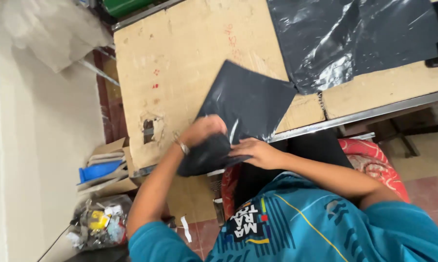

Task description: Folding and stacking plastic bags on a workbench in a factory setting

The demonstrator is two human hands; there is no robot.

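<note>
The bag (pixel 245 104) lies at the surface (pixel 180 58) near edge, long axis diagonal, far corner pointing away. Left hand (pixel 204 131) grips its bunched near end; right hand (pixel 257 151) presses flat beside it.

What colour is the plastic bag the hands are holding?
The plastic bag is glossy black, seen in the head view.

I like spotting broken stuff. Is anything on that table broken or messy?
Yes. The cardboard sheet covering the table has a torn hole near its front edge, just beside the left hand, with something dark showing through. The cardboard also looks scuffed and stained. Both hands are on a dark plastic bag.
</note>
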